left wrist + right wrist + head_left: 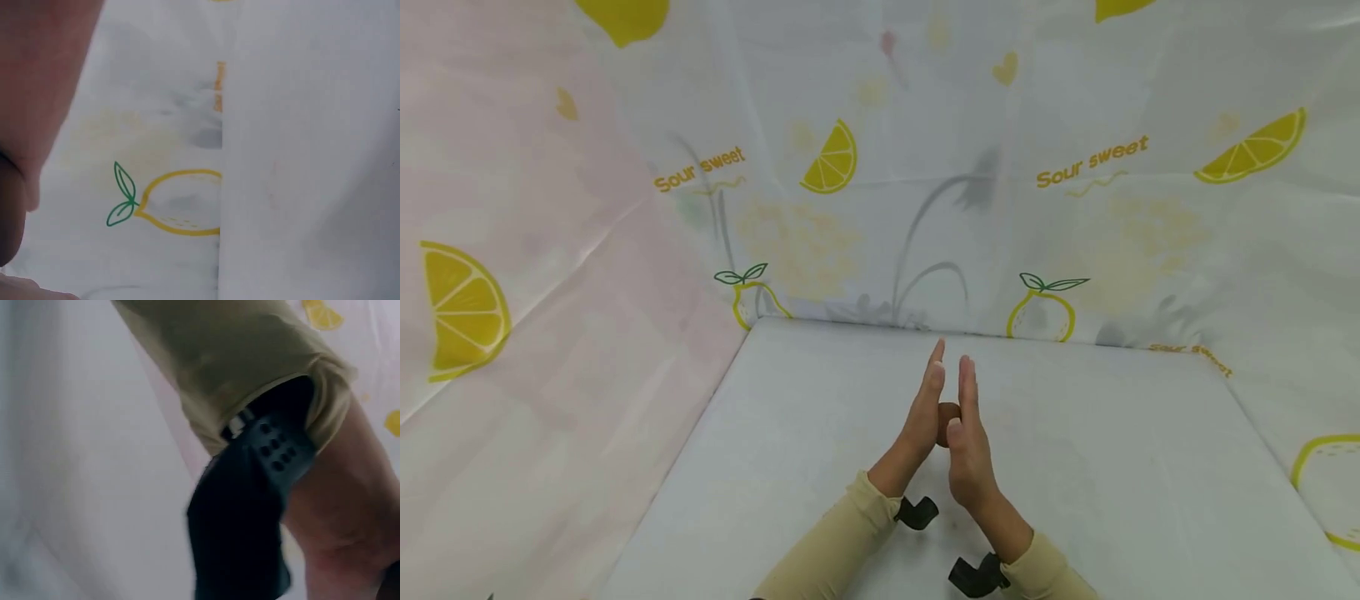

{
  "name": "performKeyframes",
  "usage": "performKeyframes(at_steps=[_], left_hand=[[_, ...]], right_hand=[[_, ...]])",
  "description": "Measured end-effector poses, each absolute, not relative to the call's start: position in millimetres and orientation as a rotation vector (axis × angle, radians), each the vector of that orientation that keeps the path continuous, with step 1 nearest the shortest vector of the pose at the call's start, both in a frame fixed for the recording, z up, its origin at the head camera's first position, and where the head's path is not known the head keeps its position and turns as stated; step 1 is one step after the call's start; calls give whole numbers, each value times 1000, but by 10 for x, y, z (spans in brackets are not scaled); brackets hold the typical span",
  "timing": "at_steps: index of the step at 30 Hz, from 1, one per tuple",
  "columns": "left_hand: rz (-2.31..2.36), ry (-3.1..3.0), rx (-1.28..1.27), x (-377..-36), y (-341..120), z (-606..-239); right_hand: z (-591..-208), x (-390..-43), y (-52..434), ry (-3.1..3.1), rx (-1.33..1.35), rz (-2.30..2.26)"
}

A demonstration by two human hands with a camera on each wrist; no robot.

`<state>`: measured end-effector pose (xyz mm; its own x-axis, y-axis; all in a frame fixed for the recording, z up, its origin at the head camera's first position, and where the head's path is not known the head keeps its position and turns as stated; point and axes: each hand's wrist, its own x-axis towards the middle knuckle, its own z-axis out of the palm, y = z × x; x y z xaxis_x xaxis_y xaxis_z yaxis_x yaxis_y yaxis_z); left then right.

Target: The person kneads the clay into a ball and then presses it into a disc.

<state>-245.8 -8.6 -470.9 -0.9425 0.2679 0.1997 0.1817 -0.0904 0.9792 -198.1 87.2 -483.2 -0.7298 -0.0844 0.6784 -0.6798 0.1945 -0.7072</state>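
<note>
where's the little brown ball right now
In the head view the brown ball sits pressed between the flat palms of the left hand and right hand, above the middle of the white table.

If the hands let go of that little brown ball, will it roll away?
Probably. The brown ball looks round and small, pressed between the flat left hand and right hand, and the table below looks smooth and level. It seems light. Hard or squashy, I cannot tell.
</note>
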Motion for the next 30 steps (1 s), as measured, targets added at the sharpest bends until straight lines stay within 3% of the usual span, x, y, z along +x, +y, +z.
performKeyframes(at_steps=[9, 17, 30], left_hand=[[2125, 2030, 692, -2386, -67, -4830], [2074, 1820, 971, -2339, -97, -4737], [2266, 2026, 571, -2537, -135, -4696]], right_hand=[[-4552, -2190, 1005, -1963, 629, 1796], [-4759, -2376, 1165, -2076, 418, 1968], [-4977, -1964, 824, -2084, 675, 1400]])
